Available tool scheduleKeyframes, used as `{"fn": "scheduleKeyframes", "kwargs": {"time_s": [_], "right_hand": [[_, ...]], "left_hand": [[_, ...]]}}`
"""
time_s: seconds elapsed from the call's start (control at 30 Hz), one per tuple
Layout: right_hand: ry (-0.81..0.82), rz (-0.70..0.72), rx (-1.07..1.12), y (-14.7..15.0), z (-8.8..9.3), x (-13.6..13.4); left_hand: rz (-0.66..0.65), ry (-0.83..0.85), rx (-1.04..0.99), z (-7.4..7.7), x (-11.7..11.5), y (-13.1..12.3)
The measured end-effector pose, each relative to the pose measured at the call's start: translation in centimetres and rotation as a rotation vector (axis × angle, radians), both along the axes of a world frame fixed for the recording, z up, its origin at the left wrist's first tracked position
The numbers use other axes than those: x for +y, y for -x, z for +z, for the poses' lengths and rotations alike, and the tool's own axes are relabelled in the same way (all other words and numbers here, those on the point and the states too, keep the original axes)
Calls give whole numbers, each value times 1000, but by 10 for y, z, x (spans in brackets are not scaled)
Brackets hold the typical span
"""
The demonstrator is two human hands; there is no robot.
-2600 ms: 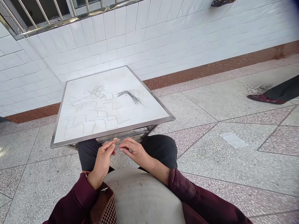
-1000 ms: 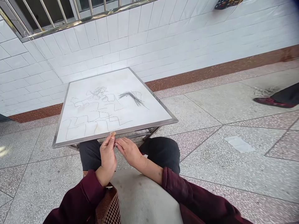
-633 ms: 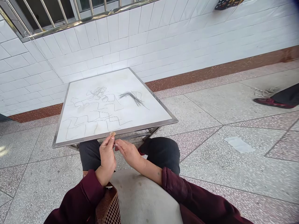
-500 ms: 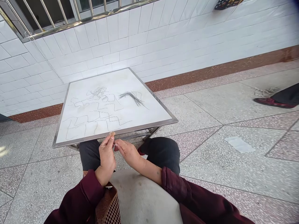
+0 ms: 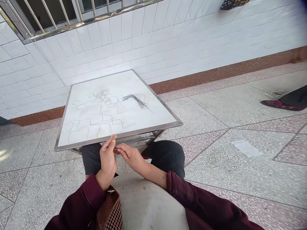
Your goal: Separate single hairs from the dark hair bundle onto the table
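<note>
My left hand (image 5: 107, 161) is raised at the near edge of the white table (image 5: 158, 118), thumb and fingers pinched on a small tan piece (image 5: 114, 136) that pokes out above the fingertips. Close beside it, my right hand (image 5: 130, 156) has its fingertips pressed together just below and right of the left fingers. What the right fingers hold is too small to make out. On the tabletop lie a bundle of thin black strands (image 5: 136, 99), single strands bent into zigzags (image 5: 105, 119), and a loose tangle of strands (image 5: 100, 95).
A white tiled wall (image 5: 168, 48) with a barred window (image 5: 55, 16) rises behind the table. Under the hands are my knees (image 5: 168, 156) and a pale apron (image 5: 148, 201). A paper sheet (image 5: 246, 148) lies on the floor. Another person's shoe (image 5: 283, 104) is at far right.
Both hands have shifted slightly left, still close together. The tan piece moved with the left hand. The strands on the table look the same.
</note>
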State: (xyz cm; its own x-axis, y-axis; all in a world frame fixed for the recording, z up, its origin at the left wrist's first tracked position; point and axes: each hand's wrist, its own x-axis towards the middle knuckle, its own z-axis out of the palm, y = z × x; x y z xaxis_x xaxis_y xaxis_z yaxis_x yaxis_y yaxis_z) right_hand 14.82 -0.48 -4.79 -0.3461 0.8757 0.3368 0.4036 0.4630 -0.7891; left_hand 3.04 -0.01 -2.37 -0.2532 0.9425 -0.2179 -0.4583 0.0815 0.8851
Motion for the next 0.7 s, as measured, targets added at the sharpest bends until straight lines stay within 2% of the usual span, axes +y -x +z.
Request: {"fn": "scheduleKeyframes", "kwargs": {"time_s": [0.3, 0.43, 0.53, 0.7], "right_hand": [[106, 28, 86, -2, -3, 0], [184, 0, 155, -1, -8, -2], [264, -7, 220, -1, -7, -4], [322, -27, 246, -4, 0, -7]], "left_hand": [[-13, 32, -9, 5, -1, 0], [30, -37, 22, 10, 3, 5], [-30, -62, 17, 11, 3, 6], [-108, -20, 37, 1, -5, 6]]}}
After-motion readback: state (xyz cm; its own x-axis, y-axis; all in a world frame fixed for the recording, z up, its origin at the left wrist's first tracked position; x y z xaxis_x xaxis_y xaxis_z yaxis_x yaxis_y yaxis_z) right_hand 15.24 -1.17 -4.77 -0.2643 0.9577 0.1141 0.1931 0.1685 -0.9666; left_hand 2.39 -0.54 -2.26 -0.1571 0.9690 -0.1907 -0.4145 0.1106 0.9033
